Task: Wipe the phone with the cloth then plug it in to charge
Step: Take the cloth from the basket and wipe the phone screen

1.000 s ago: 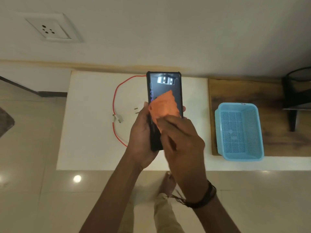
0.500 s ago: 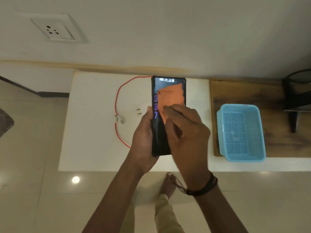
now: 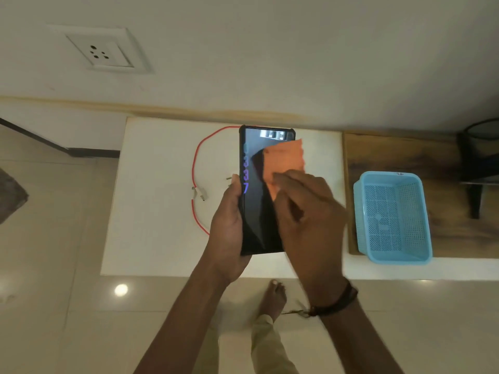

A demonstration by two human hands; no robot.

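A black phone (image 3: 259, 211) in a dark case is held upright above the white table (image 3: 156, 211), screen towards me, with purple digits lit along its left side. My left hand (image 3: 228, 225) grips its left edge and lower back. My right hand (image 3: 307, 217) presses a small orange cloth (image 3: 285, 160) flat on the upper right of the screen. A red charging cable (image 3: 195, 171) loops on the table behind the phone, its white connector end (image 3: 199, 194) lying to the left. Two charger plug pins (image 3: 229, 178) peek out beside the phone's left edge.
A white wall socket (image 3: 101, 54) sits on the wall at the upper left. A light blue plastic basket (image 3: 393, 217) stands on a wooden board (image 3: 378, 155) to the right. A dark stand (image 3: 478, 168) is at the far right. My bare foot (image 3: 272, 298) is on the tiled floor below.
My right hand has slid the orange cloth towards the upper right of the screen. The phone stays in my left hand, tilted slightly differently.
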